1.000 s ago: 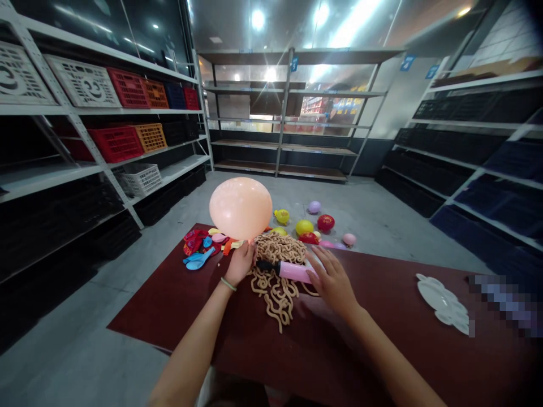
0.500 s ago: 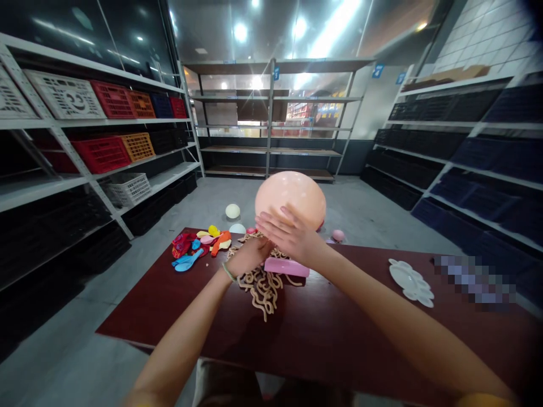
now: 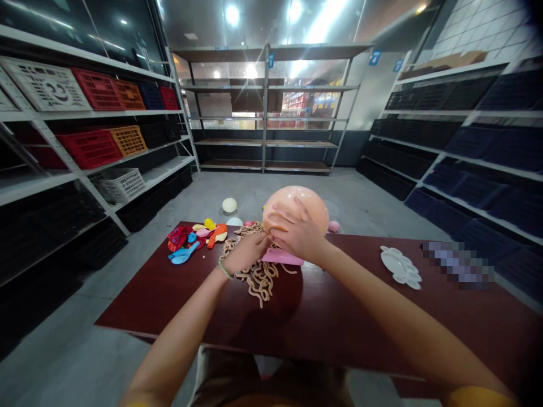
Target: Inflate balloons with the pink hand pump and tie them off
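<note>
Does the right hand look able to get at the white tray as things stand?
Probably yes, once it leaves the peach balloon: the right hand lies against that with fingers spread, and I see nothing standing between it and the white tray.

White lamps (image 3: 232, 15) glare from the ceiling (image 3: 199, 22), with a bright streak (image 3: 330, 20) to their right and starry flares around the middle rack (image 3: 264, 113). The balloon (image 3: 311, 198) shines on top; a soft shadow darkens the table (image 3: 352, 328). Low boxes (image 3: 46, 217) at left sink into gloom, the wide lens stretches the sides, the upper right corner fades black, and blocky pixels (image 3: 458, 264) mask one patch
</note>
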The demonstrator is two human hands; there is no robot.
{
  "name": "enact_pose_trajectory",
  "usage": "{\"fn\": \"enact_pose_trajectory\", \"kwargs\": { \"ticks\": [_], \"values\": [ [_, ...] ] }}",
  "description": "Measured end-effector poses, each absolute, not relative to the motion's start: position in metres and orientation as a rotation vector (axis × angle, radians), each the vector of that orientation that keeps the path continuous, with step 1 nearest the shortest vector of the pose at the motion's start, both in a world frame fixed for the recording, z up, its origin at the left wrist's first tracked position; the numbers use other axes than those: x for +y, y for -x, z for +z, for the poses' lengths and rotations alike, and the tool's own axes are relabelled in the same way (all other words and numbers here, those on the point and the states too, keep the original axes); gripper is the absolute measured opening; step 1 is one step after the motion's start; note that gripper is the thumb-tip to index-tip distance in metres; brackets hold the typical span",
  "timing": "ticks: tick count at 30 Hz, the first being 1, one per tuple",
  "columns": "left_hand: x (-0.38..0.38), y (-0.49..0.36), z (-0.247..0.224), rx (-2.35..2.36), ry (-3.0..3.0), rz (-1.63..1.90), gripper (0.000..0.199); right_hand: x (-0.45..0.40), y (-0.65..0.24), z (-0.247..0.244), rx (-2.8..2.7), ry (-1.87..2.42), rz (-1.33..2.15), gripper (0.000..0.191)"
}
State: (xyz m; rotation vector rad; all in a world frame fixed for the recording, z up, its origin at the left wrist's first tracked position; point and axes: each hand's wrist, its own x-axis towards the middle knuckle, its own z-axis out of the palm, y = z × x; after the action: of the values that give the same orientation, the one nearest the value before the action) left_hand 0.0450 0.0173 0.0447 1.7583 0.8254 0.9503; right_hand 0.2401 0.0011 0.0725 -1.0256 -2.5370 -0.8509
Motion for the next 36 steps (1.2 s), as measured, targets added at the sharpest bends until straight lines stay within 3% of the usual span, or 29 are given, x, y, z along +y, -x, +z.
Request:
{"fn": "enact_pose_trajectory", "kwargs": {
  "ticks": [6, 11, 17, 26, 36],
  "values": [
    [0.016, -0.037, 0.05, 0.929, -1.997, 0.749, 0.041, 0.005, -0.248, 0.067, -2.542, 0.853, -1.005, 0.023],
    [0.015, -0.032, 0.048, 0.925, -1.848, 0.702, 0.041, 0.002, -0.254, 0.064, -2.534, 0.862, -1.051, 0.025],
    [0.017, -0.033, 0.036, 0.899, -1.534, 0.817, 0.032, -0.009, -0.258, 0.068, -2.5, 0.914, -1.126, 0.028],
    [0.012, -0.036, 0.036, 0.806, -1.375, 1.106, 0.026, -0.019, -0.249, 0.076, -2.52, 1.014, -0.975, 0.026],
    [0.001, -0.03, 0.049, 0.758, -1.31, 1.1, 0.028, -0.025, -0.237, 0.091, -2.51, 0.996, -1.027, 0.027]
  ]
}}
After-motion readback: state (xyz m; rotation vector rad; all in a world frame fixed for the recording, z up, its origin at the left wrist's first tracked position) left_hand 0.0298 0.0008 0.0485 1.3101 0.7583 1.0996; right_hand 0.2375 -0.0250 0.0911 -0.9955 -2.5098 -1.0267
